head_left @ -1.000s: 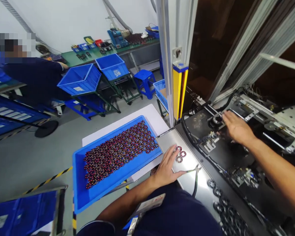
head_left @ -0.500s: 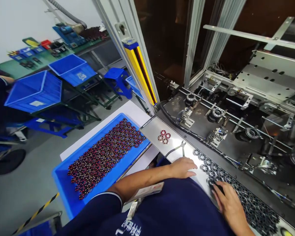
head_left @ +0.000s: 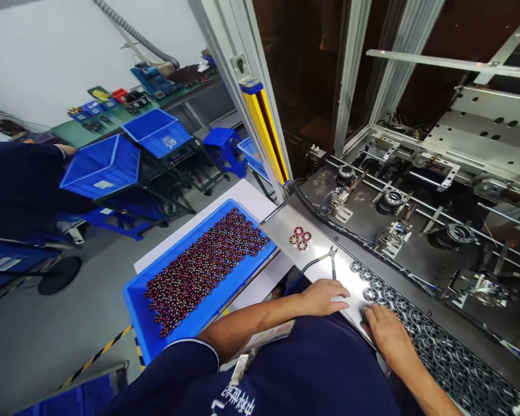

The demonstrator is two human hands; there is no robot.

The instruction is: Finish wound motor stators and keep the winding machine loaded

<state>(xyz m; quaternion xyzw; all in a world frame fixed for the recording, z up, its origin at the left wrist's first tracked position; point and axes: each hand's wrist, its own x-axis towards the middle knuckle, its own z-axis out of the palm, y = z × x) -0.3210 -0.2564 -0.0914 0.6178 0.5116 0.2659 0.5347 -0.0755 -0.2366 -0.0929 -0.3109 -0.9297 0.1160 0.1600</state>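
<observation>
My left hand (head_left: 325,297) rests on the narrow metal shelf (head_left: 279,222), its fingers stretched out and thumb apart, holding nothing. Just beyond its fingertips lie open cutting pliers (head_left: 333,257) with dark handles. On the right, my right hand (head_left: 387,335) is lowered to the shelf, fingers bent and close together; whatever lies beneath them is hidden. Close by its fingertips sits a dark round part with a silvery spoked centre (head_left: 371,294). Many similar dark round parts (head_left: 442,346) fill the shelf to the right. Several red and brownish round parts (head_left: 301,237) are grouped at the left end.
A blue tray (head_left: 134,306) full of red-and-black round parts stands at the left. Behind the shelf is a machine bed (head_left: 364,205) with fixtures, beside a frame post carrying a yellow bar (head_left: 266,133). Blue bins (head_left: 101,167), a stool (head_left: 225,144) and another person (head_left: 21,179) are farther left.
My right hand has shifted left off the dark round parts, its fingers drawing together. My left hand stays on the shelf. The view has turned left, bringing the other person further into sight.
</observation>
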